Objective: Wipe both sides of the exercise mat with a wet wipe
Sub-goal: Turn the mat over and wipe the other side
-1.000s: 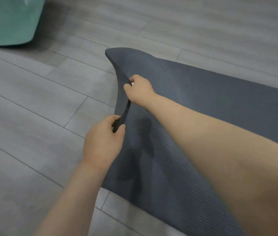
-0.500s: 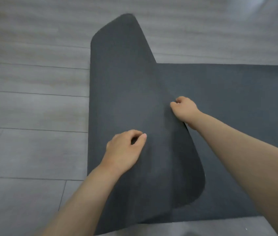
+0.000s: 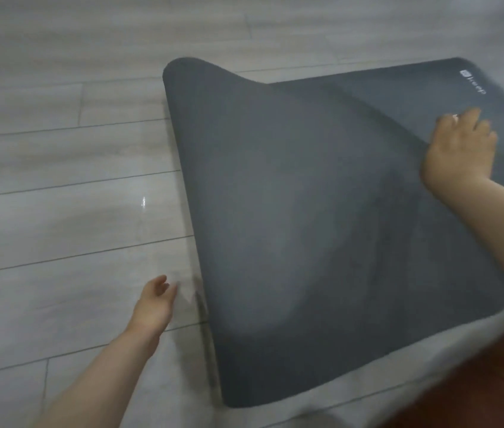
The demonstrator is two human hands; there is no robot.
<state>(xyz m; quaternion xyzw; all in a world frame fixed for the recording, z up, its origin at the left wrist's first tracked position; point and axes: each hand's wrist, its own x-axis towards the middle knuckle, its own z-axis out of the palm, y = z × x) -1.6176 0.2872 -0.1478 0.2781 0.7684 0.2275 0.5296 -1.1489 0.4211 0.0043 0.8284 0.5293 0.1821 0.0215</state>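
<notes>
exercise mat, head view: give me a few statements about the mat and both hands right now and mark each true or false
1. The exercise mat is dark grey. True.
2. The mat is rolled into a tight tube. False: one end is folded over onto the rest.
3. The right hand is at the mat's folded-over edge. True.
4. The left hand grips the mat. False: it hovers with loose fingers over the floor beside the mat.
5. A white logo shows near the mat's far corner. True.
6. The mat lies on a carpet. False: the floor is pale planks.
</notes>
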